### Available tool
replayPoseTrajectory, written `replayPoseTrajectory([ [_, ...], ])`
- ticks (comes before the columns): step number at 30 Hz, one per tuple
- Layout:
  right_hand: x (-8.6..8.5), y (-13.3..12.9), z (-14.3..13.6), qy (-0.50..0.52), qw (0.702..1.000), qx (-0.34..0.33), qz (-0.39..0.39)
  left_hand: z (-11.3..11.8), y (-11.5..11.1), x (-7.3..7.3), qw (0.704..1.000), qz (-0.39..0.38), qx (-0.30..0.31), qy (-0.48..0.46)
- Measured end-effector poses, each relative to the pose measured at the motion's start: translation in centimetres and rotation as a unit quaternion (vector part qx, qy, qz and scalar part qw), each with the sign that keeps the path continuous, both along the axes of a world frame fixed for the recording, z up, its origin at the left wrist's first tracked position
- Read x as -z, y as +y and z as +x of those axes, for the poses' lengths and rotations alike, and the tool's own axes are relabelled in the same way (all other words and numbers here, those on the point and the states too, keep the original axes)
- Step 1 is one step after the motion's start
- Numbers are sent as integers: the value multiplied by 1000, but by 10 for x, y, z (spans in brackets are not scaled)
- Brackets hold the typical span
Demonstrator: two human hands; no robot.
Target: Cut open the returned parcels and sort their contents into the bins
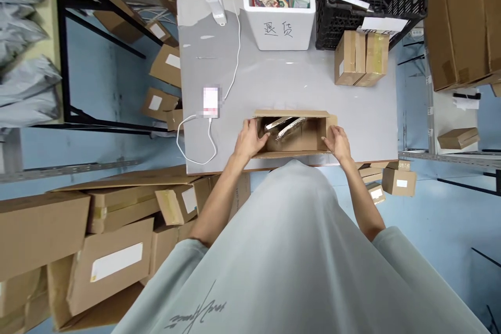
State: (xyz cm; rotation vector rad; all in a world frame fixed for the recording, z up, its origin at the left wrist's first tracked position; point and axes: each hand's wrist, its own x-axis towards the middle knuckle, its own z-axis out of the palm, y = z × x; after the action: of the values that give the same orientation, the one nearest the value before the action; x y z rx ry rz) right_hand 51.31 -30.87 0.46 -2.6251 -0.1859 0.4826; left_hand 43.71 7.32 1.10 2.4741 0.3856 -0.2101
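An open cardboard box (291, 155) stands at the front edge of the grey table, directly before me. Inside it lie shiny wrapped items (290, 128), leaning toward its left part; what they contain is hard to make out. My left hand (249, 141) grips the box's left end, thumb over the rim and fingers outside. At the right end, my right hand (337, 142) holds the side flap between thumb and fingers.
Toward the back of the table (274, 83) stand a white bin (285, 28) with books, a black crate (326, 21) and small cartons (362, 60). A white cable (238, 52) and a small white device (210, 102) lie left. Stacked boxes (117, 250) fill the lower left.
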Motion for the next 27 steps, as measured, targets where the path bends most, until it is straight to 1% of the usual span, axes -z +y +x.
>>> replayPoseTrajectory([
  [2,-4,-4,3,10,1000,-14,2,12,-10,-5,998,30,44,-27],
  [3,-5,-5,3,15,1000,-20,3,20,-17,-7,996,41,74,-18],
  [6,-9,-1,1,33,999,-32,-2,50,-38,-8,980,68,164,95],
  [8,-12,5,-2,43,998,-36,-18,67,-52,-6,965,88,191,156],
  [9,-13,7,-3,47,998,-34,-26,74,-58,-5,961,100,194,168],
  [11,-15,13,-4,58,997,-25,-43,81,-68,-5,961,123,191,159],
  [14,-17,18,-3,73,995,-12,-69,80,-75,-11,963,124,186,152],
  [17,-15,18,1,65,994,-17,-82,70,-77,-25,959,127,183,174],
  [20,-10,9,7,55,995,-10,-80,57,-74,-44,970,119,163,136],
  [22,-7,-2,11,44,996,9,-78,50,-71,-58,984,75,129,94],
  [24,-4,-17,15,28,997,32,-72,44,-66,-69,996,3,75,55],
  [26,-3,-33,20,18,997,49,-61,39,-61,-79,995,-100,10,6],
  [27,-3,-41,22,19,997,55,-52,37,-58,-82,986,-164,-23,-21],
])
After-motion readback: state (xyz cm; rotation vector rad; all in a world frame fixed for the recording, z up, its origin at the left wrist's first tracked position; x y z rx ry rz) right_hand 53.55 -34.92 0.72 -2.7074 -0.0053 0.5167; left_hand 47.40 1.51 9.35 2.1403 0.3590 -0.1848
